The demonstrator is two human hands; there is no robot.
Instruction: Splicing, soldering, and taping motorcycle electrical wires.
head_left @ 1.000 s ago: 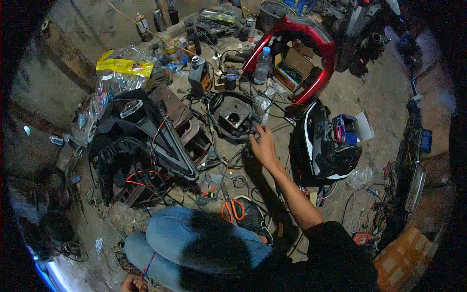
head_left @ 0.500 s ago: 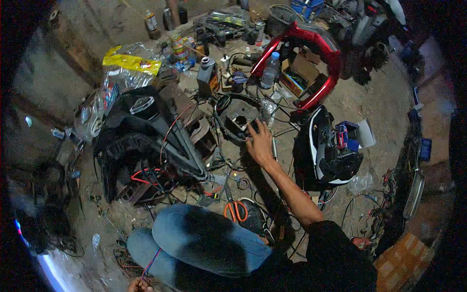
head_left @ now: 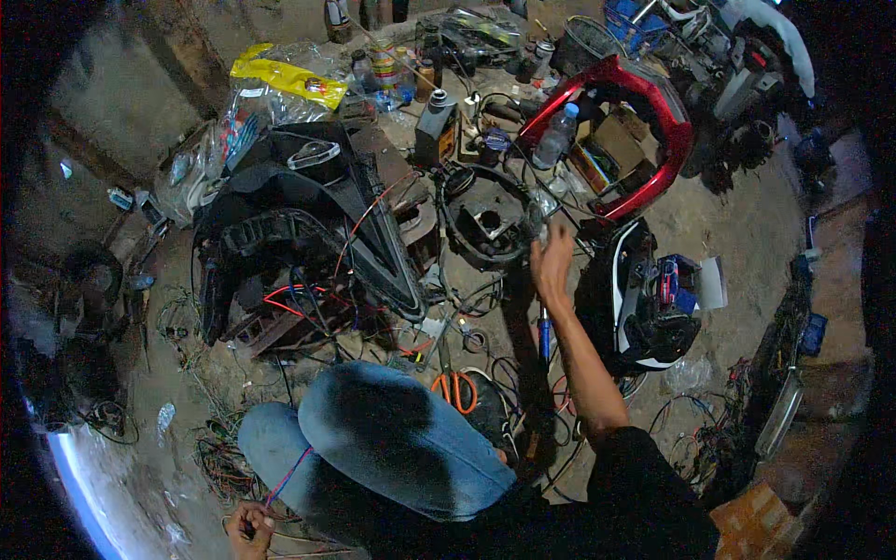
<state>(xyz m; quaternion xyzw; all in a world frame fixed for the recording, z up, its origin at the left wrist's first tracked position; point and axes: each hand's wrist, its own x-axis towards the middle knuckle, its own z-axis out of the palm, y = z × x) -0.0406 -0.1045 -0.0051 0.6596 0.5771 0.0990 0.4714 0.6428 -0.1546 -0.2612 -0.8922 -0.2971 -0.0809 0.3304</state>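
Note:
At the lower left my left hand (head_left: 248, 528) is closed around a thin pair of red and blue wires (head_left: 291, 474), which run up over my knee. My right hand (head_left: 553, 266) reaches forward beside the right rim of a round black basin (head_left: 452, 222). Its fingers are drawn together next to crumpled clear plastic (head_left: 544, 203); anything between them is hidden. Just below that hand lies a slim tool with a blue handle (head_left: 544, 338). Scissors with orange handles (head_left: 455, 392) rest near my shoe.
A black motorcycle body panel (head_left: 308, 210) stands left of the basin. At the right are a black-and-white fairing piece (head_left: 635, 308) and a curved red panel (head_left: 670, 154). A water bottle (head_left: 557, 138) stands inside the red curve. Loose wires (head_left: 695, 406) litter the floor.
My right hand has moved from over the basin to its right side, and its spread fingers have drawn together. My left hand shows more fully, still holding the wires. The view has shifted.

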